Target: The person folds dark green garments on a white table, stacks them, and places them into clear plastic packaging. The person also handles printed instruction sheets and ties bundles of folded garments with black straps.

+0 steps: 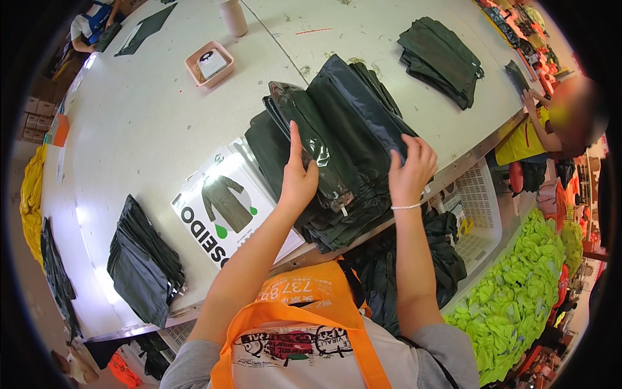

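Observation:
Before me on the table's front edge lies a pile of folded dark green garments [353, 123], partly overlapping. My left hand [299, 175] presses against a dark garment in shiny clear plastic [299, 120], its fingers stretched out along the side. Over the near end of a folded navy-looking garment [366, 107] on the right of the pile, my right hand [413, 172] curls its fingers and thumb. Left of the pile is a stack of white printed sheets [223, 201] with a picture of a long coat, partly behind my left forearm.
Further dark folded stacks lie at left [142, 262] and far right [440, 58]. A pink tray [210, 83] and pale cup [233, 18] stand beyond. Below right are a white crate [479, 201] and a neon-yellow heap [518, 292]. A person in yellow [528, 142] works at the right edge.

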The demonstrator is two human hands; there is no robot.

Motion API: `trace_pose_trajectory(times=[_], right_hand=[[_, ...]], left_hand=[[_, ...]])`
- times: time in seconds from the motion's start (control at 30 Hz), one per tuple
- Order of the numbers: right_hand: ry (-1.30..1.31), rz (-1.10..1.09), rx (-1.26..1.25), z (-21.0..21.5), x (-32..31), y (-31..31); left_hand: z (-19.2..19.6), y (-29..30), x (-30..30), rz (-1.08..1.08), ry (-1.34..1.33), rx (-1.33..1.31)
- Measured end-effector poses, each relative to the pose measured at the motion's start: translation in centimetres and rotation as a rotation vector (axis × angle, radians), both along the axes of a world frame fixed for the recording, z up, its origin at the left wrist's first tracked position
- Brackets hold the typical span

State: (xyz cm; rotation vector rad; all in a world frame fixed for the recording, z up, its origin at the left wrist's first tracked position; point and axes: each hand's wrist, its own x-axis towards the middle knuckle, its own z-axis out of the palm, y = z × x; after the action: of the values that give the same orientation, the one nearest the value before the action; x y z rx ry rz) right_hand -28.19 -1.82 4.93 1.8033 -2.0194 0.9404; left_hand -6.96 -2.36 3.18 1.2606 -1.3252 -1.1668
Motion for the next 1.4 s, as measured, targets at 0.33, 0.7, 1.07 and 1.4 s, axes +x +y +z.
trace_pose_trajectory(times=[0.33, 0.7, 1.07, 1.4], right_hand=[[-0.304, 0.568, 0.267, 0.7, 5.3, 3.0], [-0.009, 0.057, 0.03, 0.3, -3.6, -2.8], [-0.387, 0.612, 0.253, 2.3, 3.1, 1.0], [0.055, -0.009, 0.195, -0.4, -1.5, -2.9]], left_hand=[[-1.9, -1.2, -2.5, -0.022, 0.204, 0.12], [-0.8, -0.7, -1.6, -0.071, 0.07, -0.115], [-1.9, -0.5, -1.3, 0.076, 0.237, 0.043], [1.0, 0.2, -0.4, -0.201, -0.204, 0.006]])
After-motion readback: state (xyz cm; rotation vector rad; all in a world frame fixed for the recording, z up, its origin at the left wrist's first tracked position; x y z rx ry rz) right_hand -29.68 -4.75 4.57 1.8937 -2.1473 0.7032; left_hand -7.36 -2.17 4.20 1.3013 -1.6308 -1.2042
